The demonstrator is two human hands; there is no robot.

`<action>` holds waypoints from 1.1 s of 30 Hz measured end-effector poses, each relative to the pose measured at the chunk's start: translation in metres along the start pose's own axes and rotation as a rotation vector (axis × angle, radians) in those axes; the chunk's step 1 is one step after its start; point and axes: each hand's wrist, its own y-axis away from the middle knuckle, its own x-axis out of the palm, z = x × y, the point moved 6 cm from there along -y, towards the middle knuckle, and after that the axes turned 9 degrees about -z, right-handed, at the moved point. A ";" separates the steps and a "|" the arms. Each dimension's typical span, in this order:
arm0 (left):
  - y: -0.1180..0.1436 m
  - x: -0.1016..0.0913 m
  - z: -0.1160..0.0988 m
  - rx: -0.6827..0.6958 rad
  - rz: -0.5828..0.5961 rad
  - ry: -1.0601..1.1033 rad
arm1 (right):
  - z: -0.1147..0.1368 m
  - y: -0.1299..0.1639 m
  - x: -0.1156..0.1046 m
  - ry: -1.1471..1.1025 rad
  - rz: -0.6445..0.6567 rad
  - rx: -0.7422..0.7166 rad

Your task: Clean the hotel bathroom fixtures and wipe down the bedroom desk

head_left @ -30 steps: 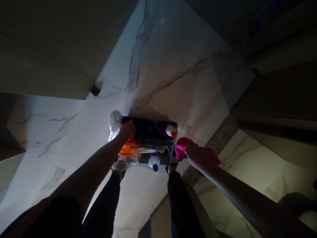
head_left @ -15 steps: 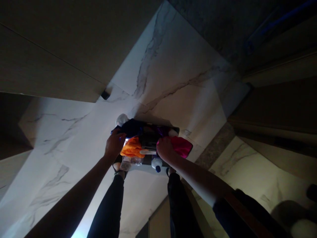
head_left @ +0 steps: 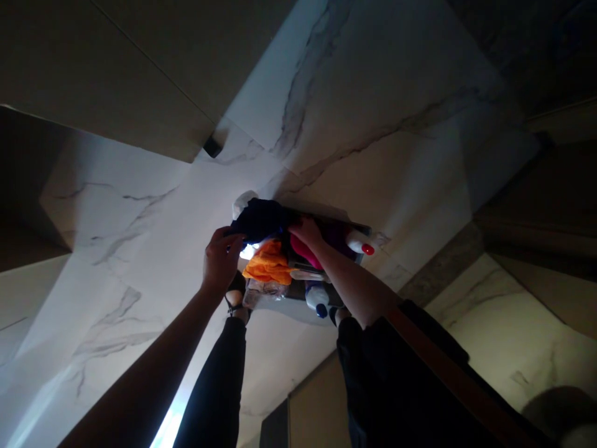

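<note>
1. White, blue-capped bottle [head_left: 317,298] at the tray's [head_left: 296,290] near edge: probably rigid, best gripped round its body.
2. Orange cloth [head_left: 268,262], beyond: looks soft, light.
3. Pink cloth [head_left: 304,251] in the tray, under the right hand [head_left: 308,234]; its finger closure is unclear.
4. Navy cloth [head_left: 259,219], far left: left hand [head_left: 219,260] pinches its edge; likely limp, so corners suit.

The navy cloth [head_left: 258,220] is nearly black, the orange cloth [head_left: 268,262] vivid, the magenta cloth [head_left: 304,250] deep. One white bottle [head_left: 355,241] has a red cap [head_left: 368,249], another white bottle [head_left: 317,295] a dark blue cap [head_left: 321,310]. Grey veins marble the white floor [head_left: 373,171]. The trousers [head_left: 222,373] are black, the right sleeve [head_left: 426,379] black with a reddish-brown stripe [head_left: 429,362].
</note>
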 end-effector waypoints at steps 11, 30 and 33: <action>-0.008 0.012 0.003 0.069 -0.010 -0.056 | -0.065 0.029 -0.012 0.427 0.020 -0.193; -0.013 0.037 0.006 0.096 0.069 -0.083 | -0.093 0.019 0.007 0.431 0.181 -0.213; -0.014 0.045 -0.012 0.052 0.093 0.023 | -0.099 0.037 -0.010 0.403 0.172 -0.230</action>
